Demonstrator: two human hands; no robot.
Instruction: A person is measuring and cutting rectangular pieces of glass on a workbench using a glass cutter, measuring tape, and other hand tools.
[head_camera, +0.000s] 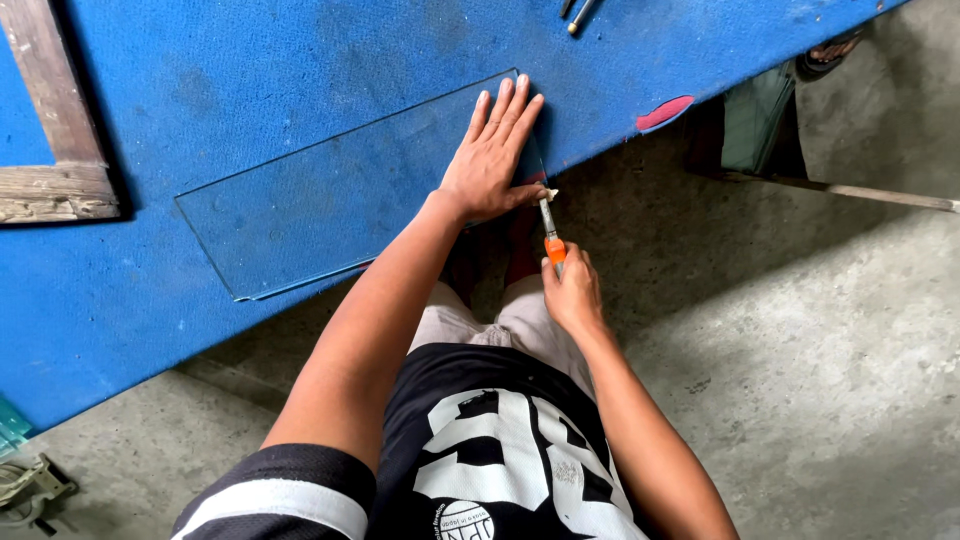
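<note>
Left hand (492, 150) pins glass pane (330, 200) (wooden frame (55, 120) well apart).

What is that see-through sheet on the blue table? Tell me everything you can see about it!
The glass sheet is a clear, flat, long rectangle, so the blue table shows through it. It lies flat and slanted near the table's edge, with thin pale edges. The left hand presses flat on its right end. The right hand holds a thin tool with an orange handle, its tip at the sheet's right edge beside the left thumb. No crack shows.
</note>
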